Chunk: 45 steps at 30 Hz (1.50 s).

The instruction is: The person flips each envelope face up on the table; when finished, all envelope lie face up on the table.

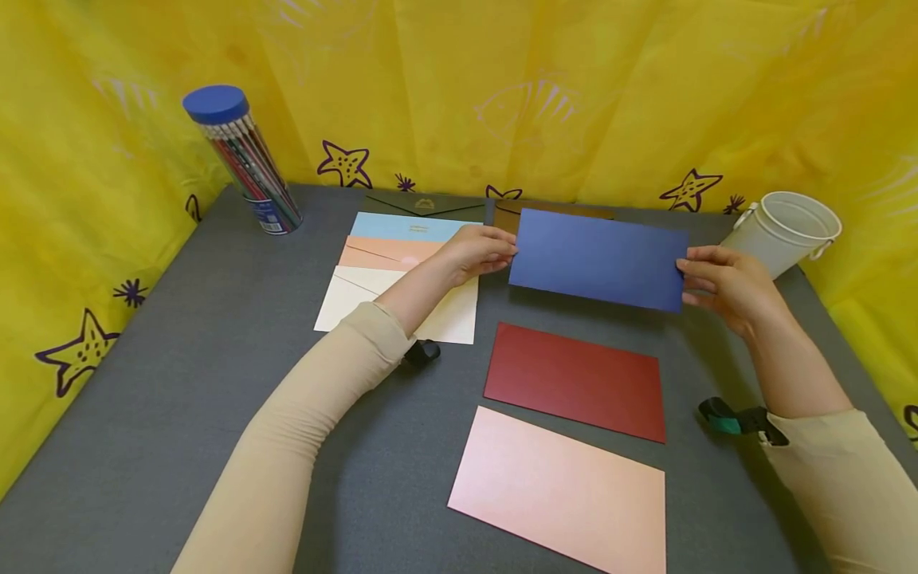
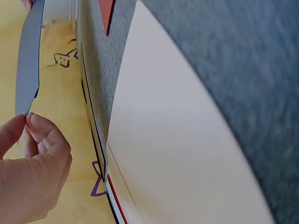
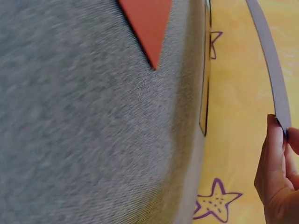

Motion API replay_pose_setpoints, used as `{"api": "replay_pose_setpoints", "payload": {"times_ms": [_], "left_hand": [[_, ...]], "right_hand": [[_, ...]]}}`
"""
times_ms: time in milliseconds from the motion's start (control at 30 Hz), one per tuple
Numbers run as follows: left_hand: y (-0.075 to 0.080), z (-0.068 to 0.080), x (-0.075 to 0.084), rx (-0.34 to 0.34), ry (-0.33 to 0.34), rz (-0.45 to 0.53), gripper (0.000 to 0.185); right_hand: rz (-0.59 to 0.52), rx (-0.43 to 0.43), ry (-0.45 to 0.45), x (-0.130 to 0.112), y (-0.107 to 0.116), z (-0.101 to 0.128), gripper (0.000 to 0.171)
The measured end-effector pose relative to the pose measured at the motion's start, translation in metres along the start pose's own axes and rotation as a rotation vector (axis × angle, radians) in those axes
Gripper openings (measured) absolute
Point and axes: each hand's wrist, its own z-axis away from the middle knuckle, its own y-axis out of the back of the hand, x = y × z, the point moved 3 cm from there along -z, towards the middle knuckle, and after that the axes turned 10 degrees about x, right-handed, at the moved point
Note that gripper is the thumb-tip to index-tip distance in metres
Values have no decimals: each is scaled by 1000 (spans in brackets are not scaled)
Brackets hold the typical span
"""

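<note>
A dark blue envelope is held above the grey table, one hand at each short end. My left hand pinches its left edge, and my right hand pinches its right edge. The left wrist view shows the blue envelope edge-on, pinched by fingertips. The right wrist view shows the same envelope held by fingers. Below it on the table lie a dark red envelope and a pale pink envelope.
A fanned stack of envelopes lies left of centre: cream, peach, light blue, dark green. A brown envelope peeks out behind the blue one. A clear pencil tube with blue lid stands back left, a white bucket back right.
</note>
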Motion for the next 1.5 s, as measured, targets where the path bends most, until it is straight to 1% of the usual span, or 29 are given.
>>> {"api": "replay_pose_setpoints", "payload": {"times_ms": [100,233,333,500,667,767,1000,1100,1300,1500], "left_hand": [[4,0,2,2,-17,15,30],[7,-1,4,-3,-38,34,23],[9,0,4,-7,-50,34,21],[12,-1,3,2,-66,14,22],[17,-2,2,32,-73,-8,26],[19,-2,1,47,-74,-11,28],[18,-5,0,69,-59,88,23],[17,-5,-1,74,-57,95,24],[16,-7,-3,82,-42,102,27],[14,-7,-4,94,-19,104,31]], "right_hand": [[-63,-27,3,-3,-2,-1,7],[-157,-77,21,-6,-2,-1,15],[-204,-110,33,-6,-2,-1,19],[-265,-151,53,-5,-4,-3,22],[-310,-171,64,-4,-6,-5,24],[-316,-167,66,-4,-8,-6,23],[-314,-182,78,-3,-10,-8,25],[-287,-192,70,-1,-10,-9,28],[-266,-200,39,1,-11,-11,27],[-253,-155,-18,3,-14,-16,27]]}}
